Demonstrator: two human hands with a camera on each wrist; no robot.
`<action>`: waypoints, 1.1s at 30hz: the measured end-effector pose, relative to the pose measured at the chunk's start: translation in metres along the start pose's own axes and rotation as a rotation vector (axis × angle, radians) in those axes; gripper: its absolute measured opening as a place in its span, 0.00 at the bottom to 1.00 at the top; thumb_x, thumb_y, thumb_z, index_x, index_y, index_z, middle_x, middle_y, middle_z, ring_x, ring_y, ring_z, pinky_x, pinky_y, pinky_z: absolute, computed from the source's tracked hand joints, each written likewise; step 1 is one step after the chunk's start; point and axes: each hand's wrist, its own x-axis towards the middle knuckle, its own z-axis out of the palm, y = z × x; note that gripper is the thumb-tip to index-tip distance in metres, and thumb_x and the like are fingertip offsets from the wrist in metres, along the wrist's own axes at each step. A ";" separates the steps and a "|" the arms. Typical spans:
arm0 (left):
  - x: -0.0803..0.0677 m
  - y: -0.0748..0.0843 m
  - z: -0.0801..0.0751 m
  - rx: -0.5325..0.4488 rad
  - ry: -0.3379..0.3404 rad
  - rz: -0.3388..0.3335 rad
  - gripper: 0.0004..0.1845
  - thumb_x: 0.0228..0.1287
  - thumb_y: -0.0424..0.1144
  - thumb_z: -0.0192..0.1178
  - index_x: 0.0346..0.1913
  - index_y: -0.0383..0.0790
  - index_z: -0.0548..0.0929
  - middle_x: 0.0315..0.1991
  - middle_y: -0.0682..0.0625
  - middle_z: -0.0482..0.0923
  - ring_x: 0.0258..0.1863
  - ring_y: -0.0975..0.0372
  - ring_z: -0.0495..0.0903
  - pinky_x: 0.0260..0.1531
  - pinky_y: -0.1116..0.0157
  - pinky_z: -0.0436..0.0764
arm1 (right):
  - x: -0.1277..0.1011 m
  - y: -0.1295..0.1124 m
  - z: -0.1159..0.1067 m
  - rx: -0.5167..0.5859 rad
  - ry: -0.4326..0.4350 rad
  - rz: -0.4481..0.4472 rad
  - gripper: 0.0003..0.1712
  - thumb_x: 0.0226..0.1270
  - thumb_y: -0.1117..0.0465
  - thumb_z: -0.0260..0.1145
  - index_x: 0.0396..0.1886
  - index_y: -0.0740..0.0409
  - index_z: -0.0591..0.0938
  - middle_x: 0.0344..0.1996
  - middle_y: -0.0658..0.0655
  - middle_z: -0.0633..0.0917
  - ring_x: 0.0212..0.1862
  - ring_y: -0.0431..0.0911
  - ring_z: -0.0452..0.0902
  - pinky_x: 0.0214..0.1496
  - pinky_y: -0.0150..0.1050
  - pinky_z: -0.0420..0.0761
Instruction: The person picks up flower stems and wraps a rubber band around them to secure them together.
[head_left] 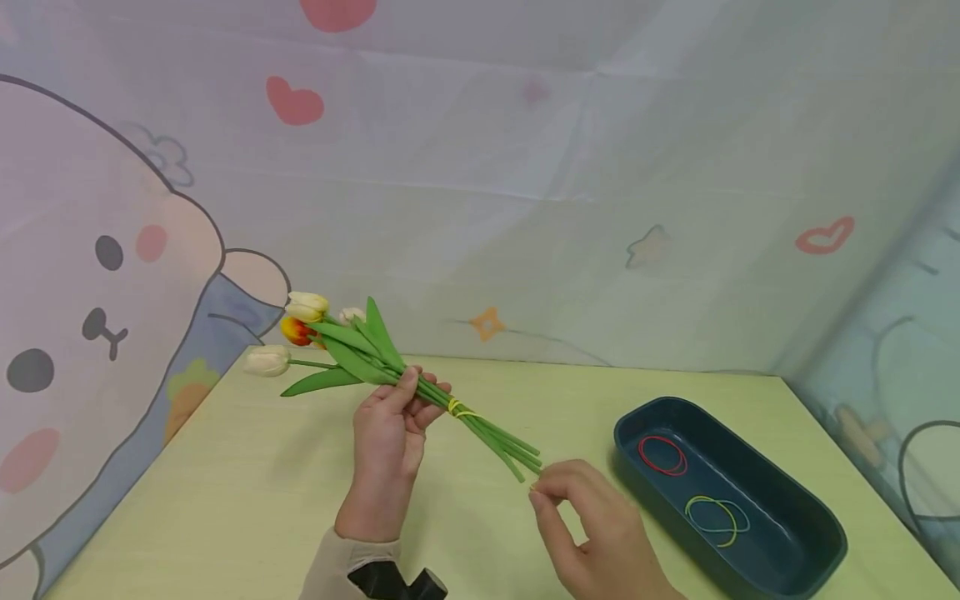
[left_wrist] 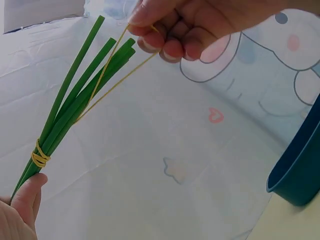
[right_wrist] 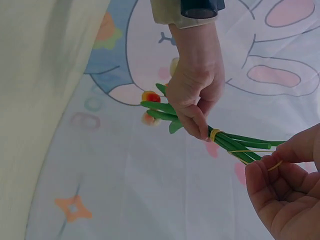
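In the head view my left hand (head_left: 393, 425) grips a bunch of artificial tulips (head_left: 367, 354) by the stems. White, pale yellow and orange-red blooms point to the upper left, and the cut ends slant down to the right. A yellow rubber band (head_left: 453, 407) circles the stems in several turns just beyond the left fingers. My right hand (head_left: 600, 525) is close to the stem ends, thumb and fingertips pinching a yellow rubber band loop (left_wrist: 115, 89). In the left wrist view that loop is stretched from the fingers back to the stems, nearer their ends than the wound turns.
A dark blue tray (head_left: 795, 554) stands on the pale yellow table (head_left: 247, 508) at the right. Inside it lie a red rubber band (head_left: 684, 458), a yellow one and a light blue one. A printed cloth (head_left: 465, 167) hangs behind the table.
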 end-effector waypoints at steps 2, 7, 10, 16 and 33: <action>0.000 -0.001 0.000 0.008 0.009 0.020 0.12 0.73 0.28 0.49 0.31 0.33 0.80 0.25 0.47 0.80 0.25 0.61 0.86 0.32 0.67 0.88 | 0.001 0.000 -0.003 -0.002 0.002 0.001 0.13 0.75 0.57 0.54 0.33 0.57 0.79 0.32 0.49 0.79 0.33 0.37 0.75 0.40 0.22 0.79; 0.001 -0.002 0.001 0.028 0.029 0.042 0.14 0.72 0.27 0.49 0.29 0.34 0.81 0.23 0.47 0.80 0.23 0.60 0.85 0.30 0.66 0.88 | 0.003 0.003 -0.009 0.000 -0.011 0.004 0.13 0.75 0.57 0.54 0.33 0.57 0.79 0.31 0.49 0.79 0.33 0.37 0.75 0.40 0.22 0.79; 0.001 -0.003 0.002 0.050 0.021 0.060 0.13 0.72 0.27 0.50 0.29 0.34 0.81 0.23 0.47 0.80 0.22 0.60 0.85 0.29 0.65 0.88 | 0.003 0.005 -0.012 0.005 -0.018 0.005 0.13 0.76 0.57 0.53 0.32 0.57 0.79 0.31 0.48 0.79 0.33 0.37 0.74 0.39 0.22 0.78; -0.003 -0.002 0.002 0.133 -0.053 0.138 0.11 0.71 0.27 0.52 0.30 0.31 0.80 0.24 0.47 0.80 0.22 0.60 0.85 0.27 0.68 0.88 | 0.004 0.010 -0.016 0.042 -0.026 -0.006 0.13 0.75 0.57 0.54 0.33 0.58 0.79 0.30 0.48 0.79 0.33 0.37 0.74 0.37 0.23 0.77; -0.007 0.003 -0.002 0.163 -0.272 0.122 0.11 0.72 0.29 0.53 0.32 0.39 0.82 0.25 0.51 0.81 0.24 0.63 0.85 0.28 0.68 0.88 | 0.005 0.011 -0.024 0.273 -0.177 0.200 0.15 0.60 0.79 0.63 0.35 0.55 0.78 0.29 0.48 0.78 0.31 0.37 0.73 0.30 0.27 0.79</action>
